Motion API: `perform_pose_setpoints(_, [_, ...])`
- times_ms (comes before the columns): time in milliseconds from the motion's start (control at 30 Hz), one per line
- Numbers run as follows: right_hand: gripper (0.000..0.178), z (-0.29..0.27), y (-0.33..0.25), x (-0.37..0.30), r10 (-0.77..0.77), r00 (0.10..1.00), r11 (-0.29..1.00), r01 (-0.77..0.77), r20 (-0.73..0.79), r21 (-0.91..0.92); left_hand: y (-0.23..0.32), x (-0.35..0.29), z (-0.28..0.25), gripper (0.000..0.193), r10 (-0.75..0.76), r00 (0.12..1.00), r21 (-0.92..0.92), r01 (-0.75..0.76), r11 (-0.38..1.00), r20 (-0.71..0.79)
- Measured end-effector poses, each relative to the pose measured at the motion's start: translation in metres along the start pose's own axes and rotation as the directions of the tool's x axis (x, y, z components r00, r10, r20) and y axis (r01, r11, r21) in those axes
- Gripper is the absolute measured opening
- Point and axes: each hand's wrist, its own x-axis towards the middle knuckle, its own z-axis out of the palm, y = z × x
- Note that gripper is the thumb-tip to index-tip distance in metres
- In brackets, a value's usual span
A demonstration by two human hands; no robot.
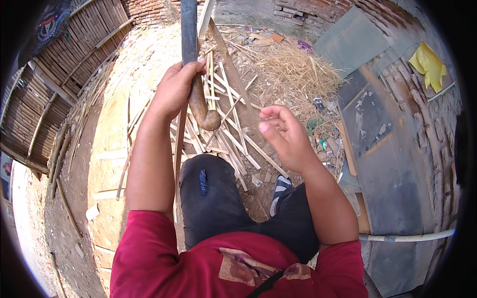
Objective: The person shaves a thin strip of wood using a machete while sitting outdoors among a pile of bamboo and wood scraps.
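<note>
A machete (pixel 202 105) with a dark blade and a curved brown wooden handle is in my left hand (pixel 175 88), its blade pointing away from me. The fingers close round it where blade meets handle. A long wooden strip (pixel 179 141) passes beneath this hand, down beside my leg; whether the hand grips it too is hidden. Right of the machete, my right hand (pixel 285 136) is raised with fingers loosely bent and apart, holding nothing visible. A blurred thin strip (pixel 231 65) slants down, its lower end close to the right fingertips.
Several pale wooden strips (pixel 233 144) lie scattered on the dirt beyond my knees. Behind them is a heap of straw (pixel 298 67). Dark panels (pixel 392 174) and a yellow cloth (pixel 428 67) line the right side. A slatted bamboo fence (pixel 82 47) stands left.
</note>
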Motion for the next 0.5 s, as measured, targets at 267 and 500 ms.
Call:
perform_pose_setpoints(267, [0.045, 0.071, 0.017, 0.080, 0.038, 0.995, 0.981, -0.055, 0.096, 0.188, 0.009, 0.000, 0.050, 0.037, -0.091, 0.976, 0.058, 0.081, 0.995, 0.196])
perform_pose_setpoints(500, [0.038, 0.040, -0.010, 0.067, 0.071, 0.989, 0.994, -0.059, -0.130, 0.092, -0.018, -0.008, 0.039, 0.078, 0.260, 0.894, -0.223, -0.188, 0.957, 0.365])
